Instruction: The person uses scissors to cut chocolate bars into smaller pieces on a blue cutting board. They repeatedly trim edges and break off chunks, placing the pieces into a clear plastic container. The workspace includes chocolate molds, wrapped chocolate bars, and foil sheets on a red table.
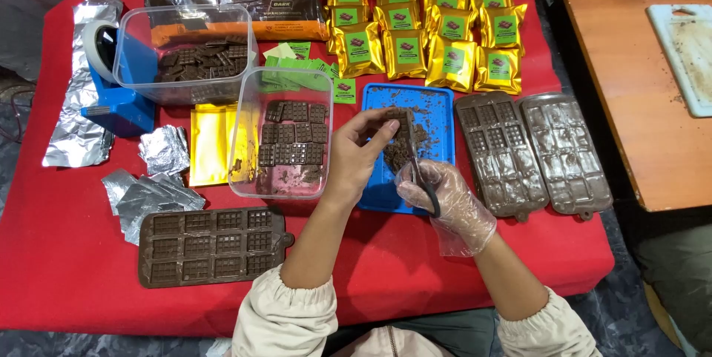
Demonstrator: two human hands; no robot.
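Observation:
My left hand point(354, 158) is bare and pinches a small chocolate bar point(397, 115) over the blue tray point(439, 102). My right hand point(445, 197) wears a clear plastic glove and grips scissors point(417, 172), whose blades reach up to the bar's edge. Chocolate trimmings point(400, 153) lie scattered on the tray under the bar. Just left of my left hand stands a clear plastic box point(285, 79) holding several trimmed chocolate bars point(293, 142).
A brown silicone mould point(211, 246) lies front left, two more moulds point(534, 153) sit right of the tray. Gold pouches point(426, 27) fill the back, foil pieces point(152, 186) and gold wrappers point(211, 142) lie left. A tape dispenser point(111, 83), another chocolate box point(189, 49) and a wooden table point(630, 90) surround.

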